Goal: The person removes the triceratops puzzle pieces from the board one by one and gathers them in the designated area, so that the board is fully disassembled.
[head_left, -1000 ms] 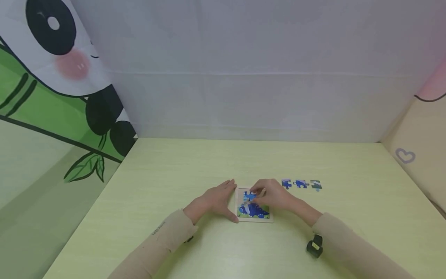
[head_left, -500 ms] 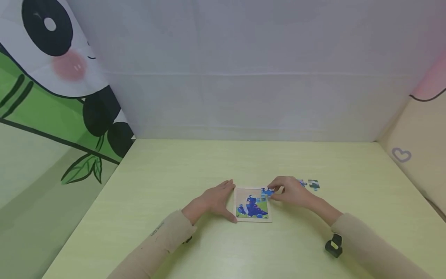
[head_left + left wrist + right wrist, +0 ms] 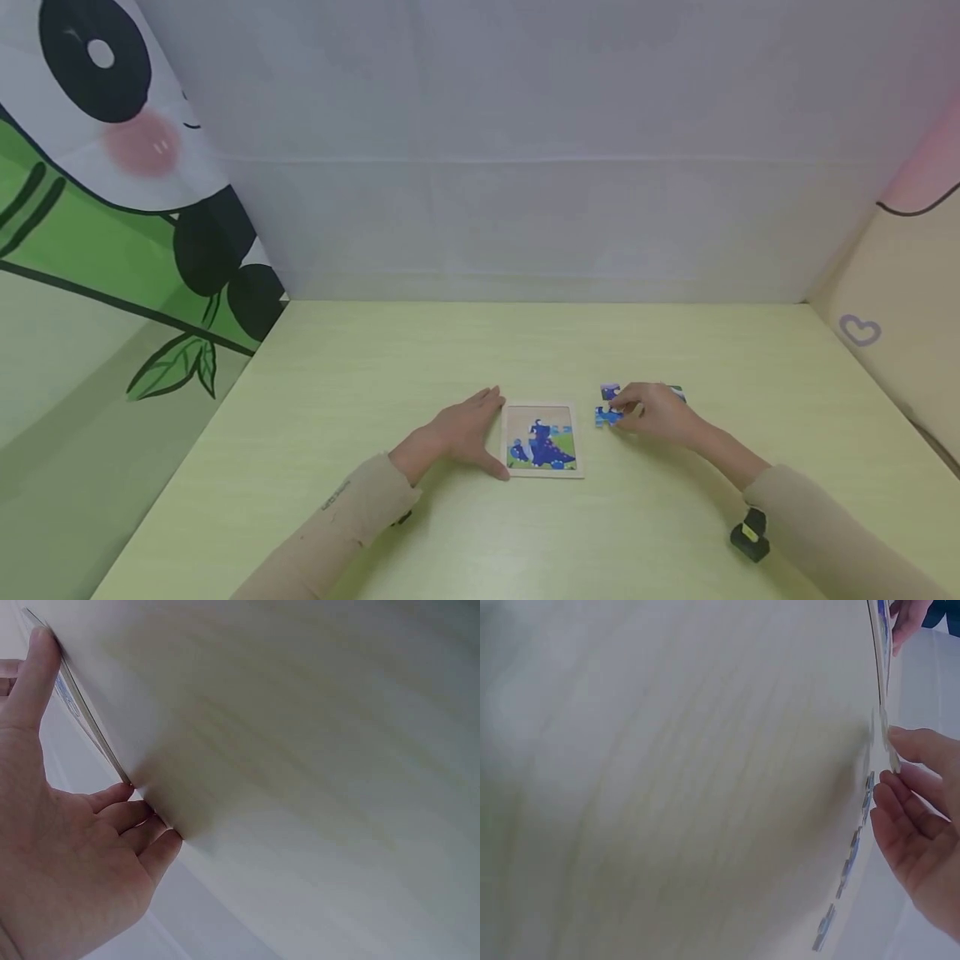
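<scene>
A small jigsaw board (image 3: 542,476) with a pale frame lies on the table, part of a blue dinosaur picture in its lower portion and a bare backing above. My left hand (image 3: 465,430) touches the board's left edge, thumb and fingers spread; the left wrist view shows the fingertips against that edge. To the board's right, my right hand (image 3: 662,413) pinches a blue jigsaw piece (image 3: 606,416) between thumb and finger, off the board. Behind it lies a loose dark-blue piece (image 3: 609,391). Another loose piece (image 3: 678,391) is partly hidden by the hand.
The pale yellow table (image 3: 420,358) runs back to a grey-white cloth wall (image 3: 540,217). A printed panel (image 3: 187,292) with cartoon shapes stands at the left. In the right wrist view, loose pieces (image 3: 848,862) lie in a row near the right hand.
My right hand has moved from over the board to its right, taking the blue jigsaw piece out of the frame's upper area. The left hand stays at the board's edge.
</scene>
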Demonstrator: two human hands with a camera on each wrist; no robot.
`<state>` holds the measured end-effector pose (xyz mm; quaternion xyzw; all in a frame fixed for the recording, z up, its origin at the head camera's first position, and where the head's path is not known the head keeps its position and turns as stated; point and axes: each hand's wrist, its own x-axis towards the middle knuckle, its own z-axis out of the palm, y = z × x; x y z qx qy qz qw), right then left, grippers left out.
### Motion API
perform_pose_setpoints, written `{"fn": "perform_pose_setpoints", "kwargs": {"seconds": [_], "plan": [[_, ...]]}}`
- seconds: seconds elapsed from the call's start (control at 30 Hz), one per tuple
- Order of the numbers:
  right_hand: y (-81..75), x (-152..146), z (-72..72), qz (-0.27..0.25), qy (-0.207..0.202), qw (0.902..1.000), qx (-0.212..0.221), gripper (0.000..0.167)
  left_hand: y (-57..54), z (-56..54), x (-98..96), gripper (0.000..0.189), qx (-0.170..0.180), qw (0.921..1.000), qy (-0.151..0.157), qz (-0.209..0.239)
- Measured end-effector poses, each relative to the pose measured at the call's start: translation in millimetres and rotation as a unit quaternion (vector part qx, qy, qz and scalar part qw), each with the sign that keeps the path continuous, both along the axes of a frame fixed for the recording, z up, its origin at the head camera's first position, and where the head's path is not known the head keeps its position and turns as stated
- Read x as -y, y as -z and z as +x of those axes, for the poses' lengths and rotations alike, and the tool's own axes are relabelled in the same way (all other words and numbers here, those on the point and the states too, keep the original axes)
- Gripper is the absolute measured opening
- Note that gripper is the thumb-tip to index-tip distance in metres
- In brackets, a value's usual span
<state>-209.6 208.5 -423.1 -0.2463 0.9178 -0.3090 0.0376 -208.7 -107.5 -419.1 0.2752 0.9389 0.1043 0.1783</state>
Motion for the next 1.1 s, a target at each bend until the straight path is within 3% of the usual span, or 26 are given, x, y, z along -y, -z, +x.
{"fn": "perform_pose_setpoints", "kwargs": {"seconds": [0.43, 0.63, 1.1], "plan": [[13.6, -13.9, -6.7, 0.011, -0.009, 0.9999, -0.005, 0.022, 1.8, -1.2, -0.1, 0.114, 0.000, 1.0000, 0.001, -0.001], [14.6, -15.9, -7.1, 0.000, -0.016, 0.9998, -0.014, 0.023, 1.4, -0.9, -0.6, 0.114, 0.002, 1.0000, -0.003, 0.001], [11.2, -16.4, -6.8, 0.031, -0.002, 0.9995, 0.004, 0.026, 2.0, -1.0, 0.0, 0.114, 0.000, 1.0000, -0.005, 0.000]]}}
